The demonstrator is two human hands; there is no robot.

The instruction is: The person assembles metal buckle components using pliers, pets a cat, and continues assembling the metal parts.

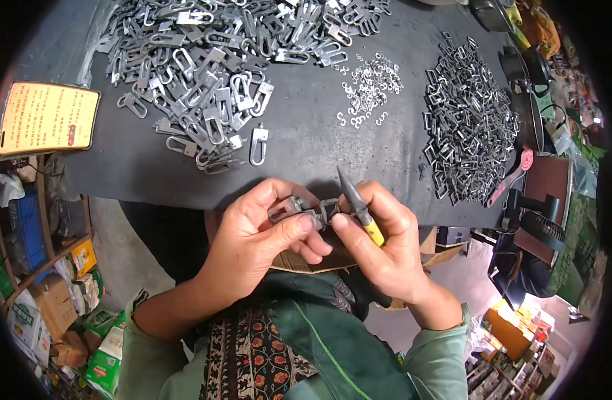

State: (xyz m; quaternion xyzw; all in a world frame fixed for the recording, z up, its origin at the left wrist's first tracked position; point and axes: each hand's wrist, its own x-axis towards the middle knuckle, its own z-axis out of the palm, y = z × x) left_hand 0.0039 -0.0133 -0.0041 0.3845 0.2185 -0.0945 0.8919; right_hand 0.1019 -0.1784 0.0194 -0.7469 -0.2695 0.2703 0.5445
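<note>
My left hand (249,240) is closed around a grey metal loop-shaped fitting (284,209), held between thumb and fingers. Touching its right end is a small dark rectangular metal frame (328,211), pinched by the fingertips of my right hand (386,250). The same right hand also grips a tool with a dark pointed tip and yellow handle (356,200), its point slanting up and left; fingers hide part of it. Just beyond my hands, a single loop fitting (258,145) lies on the dark tabletop (299,140).
A large heap of loop fittings (206,67) covers the far left. Small C-shaped clips (372,87) are scattered at the back middle, and rectangular frames (469,120) pile up at the right. A lit phone (49,119) stands at the left edge; a pink-headed utensil (512,175) lies right.
</note>
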